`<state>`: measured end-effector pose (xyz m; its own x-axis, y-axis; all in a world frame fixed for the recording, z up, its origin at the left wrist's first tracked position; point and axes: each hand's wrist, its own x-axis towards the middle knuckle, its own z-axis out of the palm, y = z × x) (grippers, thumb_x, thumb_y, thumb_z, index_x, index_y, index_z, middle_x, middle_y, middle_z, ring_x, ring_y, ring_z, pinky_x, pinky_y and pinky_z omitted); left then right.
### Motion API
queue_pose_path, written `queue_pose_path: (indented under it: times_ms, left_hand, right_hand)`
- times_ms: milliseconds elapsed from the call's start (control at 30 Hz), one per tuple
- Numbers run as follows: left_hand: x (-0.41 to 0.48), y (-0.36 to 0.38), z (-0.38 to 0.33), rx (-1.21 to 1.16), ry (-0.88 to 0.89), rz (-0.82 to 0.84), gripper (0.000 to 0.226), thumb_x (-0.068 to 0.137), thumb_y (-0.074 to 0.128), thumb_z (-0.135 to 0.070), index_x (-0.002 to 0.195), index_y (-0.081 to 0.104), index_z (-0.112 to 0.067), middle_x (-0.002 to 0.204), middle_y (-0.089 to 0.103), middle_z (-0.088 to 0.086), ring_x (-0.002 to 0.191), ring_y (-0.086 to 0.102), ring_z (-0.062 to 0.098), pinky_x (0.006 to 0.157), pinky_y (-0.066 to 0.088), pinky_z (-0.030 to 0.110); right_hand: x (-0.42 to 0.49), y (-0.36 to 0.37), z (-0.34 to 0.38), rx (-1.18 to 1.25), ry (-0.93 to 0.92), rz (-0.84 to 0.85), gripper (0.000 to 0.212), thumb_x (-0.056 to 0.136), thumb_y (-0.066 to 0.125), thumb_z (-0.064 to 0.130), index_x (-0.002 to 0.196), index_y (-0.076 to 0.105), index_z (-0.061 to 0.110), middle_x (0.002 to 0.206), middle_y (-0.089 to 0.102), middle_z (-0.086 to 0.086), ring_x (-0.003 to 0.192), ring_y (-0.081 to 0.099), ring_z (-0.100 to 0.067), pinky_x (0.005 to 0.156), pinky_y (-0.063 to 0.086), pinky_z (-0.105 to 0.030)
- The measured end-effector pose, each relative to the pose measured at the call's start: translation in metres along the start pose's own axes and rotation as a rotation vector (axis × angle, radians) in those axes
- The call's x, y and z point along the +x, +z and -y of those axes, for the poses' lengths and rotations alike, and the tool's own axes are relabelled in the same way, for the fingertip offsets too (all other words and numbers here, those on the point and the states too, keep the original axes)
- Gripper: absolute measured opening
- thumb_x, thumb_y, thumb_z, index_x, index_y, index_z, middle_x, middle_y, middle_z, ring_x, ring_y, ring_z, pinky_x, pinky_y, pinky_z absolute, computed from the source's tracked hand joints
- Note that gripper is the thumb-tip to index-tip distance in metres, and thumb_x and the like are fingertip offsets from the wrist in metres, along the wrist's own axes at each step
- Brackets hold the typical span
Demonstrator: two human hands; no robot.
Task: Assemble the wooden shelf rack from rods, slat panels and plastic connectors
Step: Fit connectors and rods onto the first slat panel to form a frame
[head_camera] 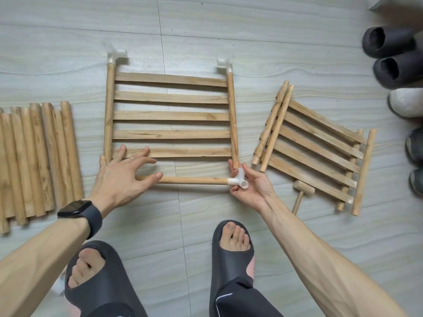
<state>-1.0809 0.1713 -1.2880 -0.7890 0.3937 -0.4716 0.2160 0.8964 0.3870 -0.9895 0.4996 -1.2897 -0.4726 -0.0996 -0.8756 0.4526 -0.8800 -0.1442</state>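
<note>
On the pale tiled floor (229, 30), at centre: slat panel (171, 115) lying flat, five slats spanning two side rods. To its left, well apart: row of loose rods (39, 161) laid side by side, running away from the viewer. To its right: stack of slat panels (315, 145), skewed, resting one on another. Along the right edge of the floor: several shoes (389, 42), dark and light. At the near edge: two feet in dark sandals (100, 282).

Just beside the panel's nearest slat and parallel to it: cross rod (194, 180), right end seated in the corner connector (238, 180), left end under the left thumb.

Left hand (119, 179): wide open, fingers straight and spread over the panel's near-left corner, thumb tip touching the cross rod; nothing gripped. Right hand (251, 188): fingers and thumb curled round the corner connector, holding it at the near end of the panel's right side rod. Cannot tell whether seated on that side rod.

On the far ends of the two side rods: far-left connector (116, 56) and far-right connector (225, 65), both white plastic, both fitted.

Between the right hand and the stack: small wooden mallet (302, 191), lying on the floor just beside the stack's near edge. On the left wrist: dark watch (77, 208). On one left finger: thin ring (131, 158).
</note>
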Motion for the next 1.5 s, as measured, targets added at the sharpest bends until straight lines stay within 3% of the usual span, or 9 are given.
queue_pose_path:
  times_ms: [133, 267, 400, 533, 933, 1267, 1367, 1433, 1500]
  left_hand:
    - [0.003, -0.008, 0.005, -0.128, -0.019, -0.041, 0.074, 0.076, 0.027, -0.089, 0.128, 0.059, -0.046, 0.157, 0.035, -0.023, 0.154, 0.019, 0.026, 0.118, 0.010, 0.065]
    - [0.009, -0.020, 0.005, -0.164, -0.033, -0.020, 0.074, 0.074, 0.029, -0.087, 0.127, 0.059, -0.045, 0.156, 0.038, -0.021, 0.153, 0.019, 0.028, 0.117, 0.007, 0.065]
    - [0.013, -0.030, 0.003, -0.198, -0.048, -0.013, 0.067, 0.073, 0.030, -0.085, 0.119, 0.060, -0.046, 0.157, 0.039, -0.019, 0.153, 0.020, 0.030, 0.117, 0.006, 0.065]
    - [0.011, -0.035, 0.001, -0.264, -0.068, -0.030, 0.065, 0.073, 0.031, -0.084, 0.115, 0.061, -0.044, 0.155, 0.041, -0.019, 0.153, 0.021, 0.027, 0.118, 0.007, 0.064]
    - [0.017, -0.041, 0.000, -0.522, -0.091, -0.194, 0.056, 0.083, 0.038, -0.074, 0.117, 0.065, -0.038, 0.143, 0.052, -0.028, 0.145, 0.039, 0.020, 0.115, 0.032, 0.052]
    - [0.023, -0.038, -0.004, -0.517, -0.121, -0.202, 0.055, 0.087, 0.037, -0.071, 0.123, 0.063, -0.038, 0.145, 0.050, -0.027, 0.146, 0.038, 0.017, 0.112, 0.034, 0.051]
    - [0.023, -0.038, -0.002, -0.531, -0.124, -0.202, 0.056, 0.087, 0.036, -0.072, 0.122, 0.063, -0.038, 0.145, 0.050, -0.028, 0.146, 0.038, 0.017, 0.113, 0.033, 0.054]
    - [0.022, -0.037, -0.004, -0.523, -0.120, -0.182, 0.064, 0.084, 0.033, -0.076, 0.125, 0.063, -0.036, 0.147, 0.050, -0.023, 0.147, 0.036, 0.019, 0.116, 0.028, 0.057]
    - [0.021, -0.034, -0.007, -0.447, -0.099, -0.148, 0.077, 0.079, 0.027, -0.079, 0.129, 0.062, -0.032, 0.151, 0.048, -0.016, 0.151, 0.028, 0.022, 0.120, 0.013, 0.062]
  right_hand:
    - [-0.006, -0.004, -0.008, 0.010, 0.036, 0.072, 0.062, 0.091, 0.060, 0.020, 0.151, 0.043, 0.017, 0.100, 0.073, 0.004, 0.074, 0.057, -0.005, 0.064, 0.023, -0.025]
    - [-0.010, -0.002, -0.020, 0.008, 0.064, 0.087, 0.046, 0.095, 0.058, 0.021, 0.138, 0.049, 0.007, 0.131, 0.068, -0.002, 0.082, 0.067, -0.008, 0.065, 0.029, -0.024]
    - [-0.016, 0.000, -0.026, 0.098, 0.134, 0.186, 0.035, 0.095, 0.062, 0.018, 0.127, 0.060, 0.007, 0.121, 0.069, 0.000, 0.100, 0.066, -0.014, 0.089, 0.042, -0.030]
    - [-0.022, 0.014, -0.023, 0.208, 0.087, 0.239, 0.049, 0.089, 0.067, 0.011, 0.135, 0.050, 0.012, 0.116, 0.068, -0.001, 0.094, 0.065, -0.015, 0.088, 0.050, -0.035]
    - [-0.045, 0.066, -0.001, 0.128, 0.009, 0.344, 0.035, 0.090, 0.065, 0.015, 0.123, 0.060, 0.005, 0.103, 0.068, -0.003, 0.081, 0.055, -0.013, 0.088, 0.046, -0.028]
    - [-0.038, 0.067, -0.002, 0.100, -0.096, 0.263, 0.042, 0.092, 0.061, 0.016, 0.132, 0.049, 0.013, 0.101, 0.070, -0.003, 0.073, 0.054, -0.013, 0.089, 0.040, -0.026]
    - [-0.035, 0.065, -0.001, 0.086, -0.068, 0.313, 0.029, 0.093, 0.061, 0.020, 0.120, 0.061, 0.008, 0.097, 0.069, 0.002, 0.071, 0.055, -0.011, 0.090, 0.035, -0.023]
    - [-0.030, 0.070, -0.002, 0.020, -0.089, 0.255, 0.014, 0.095, 0.061, 0.020, 0.102, 0.065, 0.009, 0.079, 0.063, 0.004, 0.061, 0.049, -0.010, 0.076, 0.028, -0.020]
    - [-0.023, 0.077, -0.005, -0.054, -0.139, 0.115, 0.024, 0.097, 0.061, 0.032, 0.081, 0.059, 0.013, 0.059, 0.050, 0.007, 0.049, 0.038, -0.008, 0.064, 0.020, -0.018]
